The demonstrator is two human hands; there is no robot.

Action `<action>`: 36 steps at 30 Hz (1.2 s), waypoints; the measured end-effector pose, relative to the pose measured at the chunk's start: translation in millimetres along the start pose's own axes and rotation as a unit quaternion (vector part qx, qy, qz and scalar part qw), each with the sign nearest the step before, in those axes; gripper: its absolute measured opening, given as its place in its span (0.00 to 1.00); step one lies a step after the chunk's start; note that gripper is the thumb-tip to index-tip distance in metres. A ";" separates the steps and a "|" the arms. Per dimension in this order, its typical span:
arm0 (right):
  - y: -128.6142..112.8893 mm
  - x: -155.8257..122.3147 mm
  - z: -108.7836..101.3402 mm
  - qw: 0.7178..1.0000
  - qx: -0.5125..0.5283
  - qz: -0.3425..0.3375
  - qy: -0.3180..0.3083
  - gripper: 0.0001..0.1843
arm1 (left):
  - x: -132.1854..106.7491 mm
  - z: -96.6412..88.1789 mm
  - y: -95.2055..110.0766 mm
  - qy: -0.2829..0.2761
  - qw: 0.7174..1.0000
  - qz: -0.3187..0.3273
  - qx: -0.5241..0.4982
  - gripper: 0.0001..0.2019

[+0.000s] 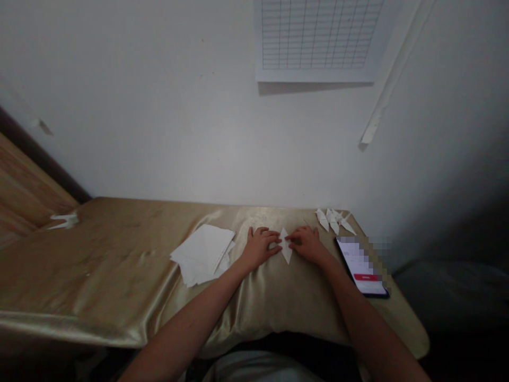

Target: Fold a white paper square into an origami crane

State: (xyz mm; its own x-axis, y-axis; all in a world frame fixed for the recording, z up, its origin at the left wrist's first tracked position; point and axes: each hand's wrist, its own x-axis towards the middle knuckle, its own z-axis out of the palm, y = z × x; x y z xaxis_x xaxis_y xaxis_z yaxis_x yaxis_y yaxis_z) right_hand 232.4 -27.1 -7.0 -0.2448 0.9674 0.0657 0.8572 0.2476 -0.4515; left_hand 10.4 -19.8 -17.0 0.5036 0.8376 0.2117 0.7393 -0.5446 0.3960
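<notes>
A small white piece of folded paper (286,255), shaped like a narrow diamond, lies on the gold cloth between my hands. My left hand (260,248) holds its left edge with the thumb and fingertips. From the other side, my right hand (307,244) has its fingers pressed on the paper's right edge and middle. The fingertips partly cover the upper half of the diamond. Left of my left hand rests a loose stack of white paper sheets (202,252). Several folded paper cranes (334,220) sit beyond my right hand.
A phone (360,265) with a lit screen lies right of my right forearm. The gold cloth (119,254) covers the table, which meets a white wall (159,106). A crumpled white item (63,220) is at the far left. A gridded sheet (318,37) hangs above.
</notes>
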 end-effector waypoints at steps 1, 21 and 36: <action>0.1 0.3 0.2 1.000 0.003 -0.001 0.001 0.15 | 0.6 1.4 0.2 0.002 1.000 -0.008 0.000 0.12; -3.6 -2.8 -6.7 1.000 0.029 0.008 -0.007 0.13 | 4.4 7.1 -1.8 -0.009 0.999 -0.002 -0.041 0.11; -5.8 -5.2 -11.7 0.999 0.027 -0.001 -0.017 0.12 | 5.0 2.5 1.3 -0.019 0.995 -0.023 -0.091 0.05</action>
State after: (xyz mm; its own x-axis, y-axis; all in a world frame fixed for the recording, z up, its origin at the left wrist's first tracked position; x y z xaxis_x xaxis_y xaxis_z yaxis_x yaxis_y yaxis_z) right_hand 234.0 -32.9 5.7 -0.2628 0.9641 0.0366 0.8316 0.2456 -0.4981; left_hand 15.0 -16.4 -17.7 0.4906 0.8572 0.1565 0.6709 -0.4861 0.5600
